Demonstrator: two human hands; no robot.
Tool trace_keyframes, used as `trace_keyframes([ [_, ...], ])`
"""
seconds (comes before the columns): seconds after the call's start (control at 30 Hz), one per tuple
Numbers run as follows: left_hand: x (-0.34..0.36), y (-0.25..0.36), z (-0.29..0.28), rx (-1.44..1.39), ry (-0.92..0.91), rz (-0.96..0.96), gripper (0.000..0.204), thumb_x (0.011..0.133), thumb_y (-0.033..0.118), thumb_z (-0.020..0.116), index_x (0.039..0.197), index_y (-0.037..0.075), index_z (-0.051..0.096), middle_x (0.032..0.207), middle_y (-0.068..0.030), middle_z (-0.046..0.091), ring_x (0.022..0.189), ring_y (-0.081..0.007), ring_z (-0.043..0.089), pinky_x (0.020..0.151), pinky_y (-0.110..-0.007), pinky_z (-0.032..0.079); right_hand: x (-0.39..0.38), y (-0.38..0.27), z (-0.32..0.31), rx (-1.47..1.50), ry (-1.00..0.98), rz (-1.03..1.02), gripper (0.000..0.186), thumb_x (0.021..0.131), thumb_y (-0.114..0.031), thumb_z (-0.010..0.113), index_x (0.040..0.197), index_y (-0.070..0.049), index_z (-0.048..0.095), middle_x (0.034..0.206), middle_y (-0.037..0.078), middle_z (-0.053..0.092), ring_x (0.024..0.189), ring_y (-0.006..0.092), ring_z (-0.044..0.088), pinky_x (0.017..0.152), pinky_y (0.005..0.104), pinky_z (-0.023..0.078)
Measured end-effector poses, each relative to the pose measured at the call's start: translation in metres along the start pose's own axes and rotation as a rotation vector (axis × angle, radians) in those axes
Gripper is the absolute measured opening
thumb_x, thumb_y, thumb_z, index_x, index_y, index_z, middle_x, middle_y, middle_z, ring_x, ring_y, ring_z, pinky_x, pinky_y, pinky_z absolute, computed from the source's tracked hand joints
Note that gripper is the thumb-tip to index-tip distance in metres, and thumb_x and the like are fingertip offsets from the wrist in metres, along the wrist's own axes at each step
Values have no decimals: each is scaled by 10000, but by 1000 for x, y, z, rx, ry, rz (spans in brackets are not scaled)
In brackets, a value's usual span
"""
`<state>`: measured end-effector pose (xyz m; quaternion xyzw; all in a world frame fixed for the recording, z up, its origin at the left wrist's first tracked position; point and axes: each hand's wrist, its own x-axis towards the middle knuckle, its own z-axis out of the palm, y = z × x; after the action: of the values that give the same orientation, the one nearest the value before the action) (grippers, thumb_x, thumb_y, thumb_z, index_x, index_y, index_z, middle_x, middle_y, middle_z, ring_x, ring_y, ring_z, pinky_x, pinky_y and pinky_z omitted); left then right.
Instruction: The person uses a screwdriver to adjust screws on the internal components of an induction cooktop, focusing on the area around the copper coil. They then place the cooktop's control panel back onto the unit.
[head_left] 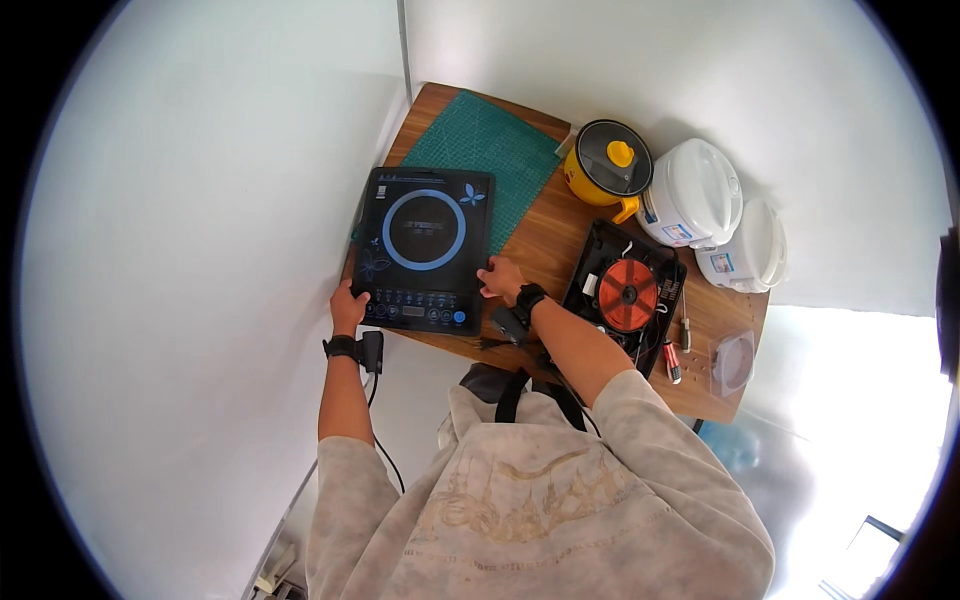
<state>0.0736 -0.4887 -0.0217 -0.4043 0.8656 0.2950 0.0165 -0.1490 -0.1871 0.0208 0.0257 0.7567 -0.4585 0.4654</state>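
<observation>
Left hand (348, 306) grips the near-left corner of the black induction cooktop (427, 248), fingers curled over its edge. Right hand (501, 277) is closed on the cooktop's near-right edge, thumb side up, so the unit sits between both hands. Both wrists carry dark bands with small black devices. Cooktop lies flat at the left end of the wooden table (545, 250), its control strip toward the person, blue ring on its glass face. Its far edge overlaps a green cutting mat (495, 150).

Right of the right hand: an opened cooktop base (628, 292) with exposed copper coil. Just beyond it on the right, a screwdriver (671, 362) and a clear plastic bag (734, 361).

Far side of the table: yellow pot with glass lid (606, 165), then two white rice cookers (720, 220), touching each other.
</observation>
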Motion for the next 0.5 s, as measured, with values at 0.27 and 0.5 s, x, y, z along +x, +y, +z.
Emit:
trace_keyframes([
  [0.27, -21, 11, -17, -219, 38, 114, 422, 787, 122, 793, 1165, -14, 663, 1093, -195, 711, 1021, -340, 686, 889, -398, 525, -17, 1, -11, 17, 11, -76, 186, 928, -71, 664, 985, 90, 589, 836, 151, 674, 663, 208, 697, 532, 324, 583],
  [0.5, -62, 23, -29, -332, 54, 184, 425, 809, 92, 778, 1187, -31, 629, 1065, -160, 718, 965, -261, 692, 864, -357, 526, -56, 5, -40, -36, 15, -172, 159, 923, -75, 663, 950, 60, 585, 801, 138, 664, 629, 198, 685, 531, 315, 567],
])
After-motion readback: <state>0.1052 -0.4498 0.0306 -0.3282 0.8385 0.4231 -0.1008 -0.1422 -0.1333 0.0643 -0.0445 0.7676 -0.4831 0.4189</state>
